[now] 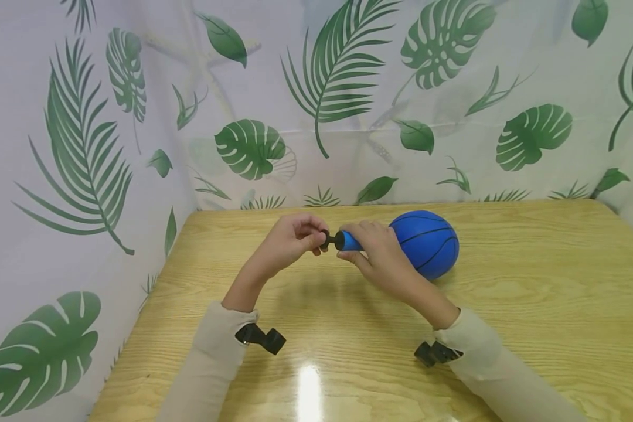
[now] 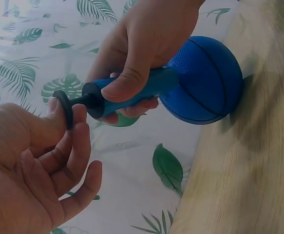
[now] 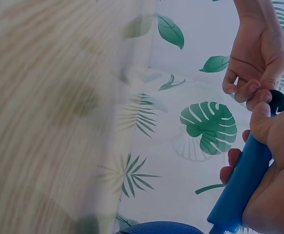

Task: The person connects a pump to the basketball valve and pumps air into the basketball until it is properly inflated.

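Observation:
A blue hand pump (image 2: 159, 87) with a black cap and black handle (image 2: 65, 108) lies roughly level between the two hands. My right hand (image 1: 382, 255) grips its blue barrel, fingers wrapped round it. With thumb and fingers my left hand (image 1: 295, 240) pinches the black handle at the other end; a short length of black rod shows between handle and cap. Against the pump's far end sits a blue ball (image 1: 427, 243) with black lines, resting on the table. Where pump and ball meet is hidden by the right hand in the head view.
The wooden table (image 1: 327, 363) reaches back to a white curtain (image 1: 348, 170) printed with green leaves, which also hangs along the left side. Black straps with small mounts (image 1: 264, 339) sit on both wrists over beige sleeves (image 1: 206, 363).

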A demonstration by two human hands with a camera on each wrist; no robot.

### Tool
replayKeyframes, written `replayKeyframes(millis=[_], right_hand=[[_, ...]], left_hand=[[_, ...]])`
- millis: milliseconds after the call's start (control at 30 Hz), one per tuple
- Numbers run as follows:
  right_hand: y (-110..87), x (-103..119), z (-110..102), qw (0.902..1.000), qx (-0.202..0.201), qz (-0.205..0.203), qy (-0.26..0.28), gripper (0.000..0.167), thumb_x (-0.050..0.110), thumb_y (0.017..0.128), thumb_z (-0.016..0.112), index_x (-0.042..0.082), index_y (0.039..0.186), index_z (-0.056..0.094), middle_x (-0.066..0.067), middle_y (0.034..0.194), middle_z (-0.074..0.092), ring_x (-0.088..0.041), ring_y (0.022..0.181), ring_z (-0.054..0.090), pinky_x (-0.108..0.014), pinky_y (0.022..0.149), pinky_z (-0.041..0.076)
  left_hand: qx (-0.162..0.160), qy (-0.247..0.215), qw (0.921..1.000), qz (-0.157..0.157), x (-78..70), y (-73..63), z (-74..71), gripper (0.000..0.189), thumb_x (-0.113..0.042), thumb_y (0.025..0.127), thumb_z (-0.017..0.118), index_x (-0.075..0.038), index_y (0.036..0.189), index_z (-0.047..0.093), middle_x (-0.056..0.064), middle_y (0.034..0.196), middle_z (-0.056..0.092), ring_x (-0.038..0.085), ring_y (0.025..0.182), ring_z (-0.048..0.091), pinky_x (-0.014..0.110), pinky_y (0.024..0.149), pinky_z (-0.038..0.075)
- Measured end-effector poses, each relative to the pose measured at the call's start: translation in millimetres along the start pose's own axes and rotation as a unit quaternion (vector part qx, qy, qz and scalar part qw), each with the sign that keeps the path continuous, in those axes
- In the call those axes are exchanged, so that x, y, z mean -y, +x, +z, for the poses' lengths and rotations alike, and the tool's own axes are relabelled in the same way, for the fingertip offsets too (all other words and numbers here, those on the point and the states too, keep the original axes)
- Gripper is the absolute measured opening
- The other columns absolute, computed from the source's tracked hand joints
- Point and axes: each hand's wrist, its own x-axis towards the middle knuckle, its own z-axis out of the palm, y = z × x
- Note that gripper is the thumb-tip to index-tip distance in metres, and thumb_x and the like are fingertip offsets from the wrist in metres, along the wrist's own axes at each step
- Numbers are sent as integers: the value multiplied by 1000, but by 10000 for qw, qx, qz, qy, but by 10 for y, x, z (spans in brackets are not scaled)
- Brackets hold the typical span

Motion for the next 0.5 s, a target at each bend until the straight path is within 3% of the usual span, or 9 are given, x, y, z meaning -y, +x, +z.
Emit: replayKeyframes(millis=[167,267,500], right_hand=[[-5,0,-22,9999,116,24,116,42,25,96,71,6,132,61,-13,115,68,-33,106,58,-54,90,44],[-6,6,-33,9991,240,9,361,41,24,97,69,6,133,60,-12,119,67,-32,110,57,-53,94,43],[10,-11,-79,9983,307,156,475,41,28,99,68,7,133,61,-10,122,67,-31,114,58,-53,98,43]], left_hand=[[103,272,9995,133,-8,-19,-58,11,-3,100,62,3,108,67,17,92,72,26,80,69,30,74,56],[223,516,9981,234,-47,-52,-142,11,-5,100,64,2,107,69,16,93,74,25,82,70,32,74,57],[58,376,9992,82,-191,-246,-544,13,-2,99,64,4,110,68,4,89,75,14,82,69,28,79,56]])
